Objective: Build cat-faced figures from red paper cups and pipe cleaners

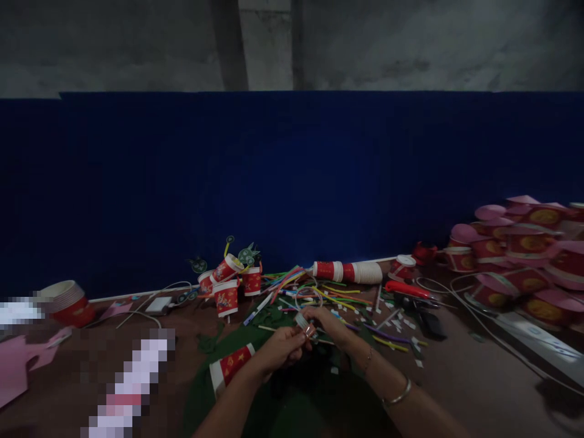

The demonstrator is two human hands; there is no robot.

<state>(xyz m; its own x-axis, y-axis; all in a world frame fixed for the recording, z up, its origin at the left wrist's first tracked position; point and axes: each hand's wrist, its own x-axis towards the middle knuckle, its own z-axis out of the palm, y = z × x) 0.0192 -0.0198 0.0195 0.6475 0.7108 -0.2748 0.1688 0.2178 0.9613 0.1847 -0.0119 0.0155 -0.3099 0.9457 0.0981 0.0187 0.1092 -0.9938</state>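
Observation:
My left hand and my right hand meet over the middle of the table, fingers closed. Between their fingertips is a small shiny thing, partly clear and partly copper-coloured; its kind is too dim to tell. Both hands seem to grip it. Beside my left forearm a red and white paper cup lies on its side on dark green material. Just beyond my hands lie several coloured pipe cleaners in a loose heap.
Several decorated cups stand behind on the left; a stack of paper cups lies at the back. A red-handled tool and small white scraps are on the right, near piled red and pink cups. A blue partition stands behind.

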